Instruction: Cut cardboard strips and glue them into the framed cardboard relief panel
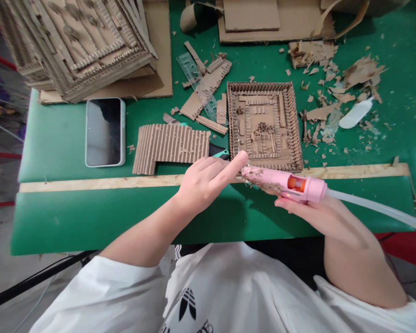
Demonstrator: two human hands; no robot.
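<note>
A pink hot glue gun (300, 186), its front caked with brown scraps, is gripped in my right hand (310, 208). A long translucent glue stick (377, 203) trails from its back. The nozzle end lies by the front-left corner of a square corrugated-cardboard tray (294, 125) with strips and curled bits inside. My left hand (208, 178) is closed at that corner, index finger reaching over the front wall; its thumb is mostly hidden. Beside it lie a ribbed cardboard piece (173, 143) and a black-and-green cutter (220, 151), partly covered.
A phone (105, 132) lies at left, below a large layered cardboard model (86, 41). A clear ruler (190, 69) sits under cardboard strips. Torn scraps (362, 74) and a small white bottle (357, 113) lie at right. Cardboard sheets (251, 16) are at the back.
</note>
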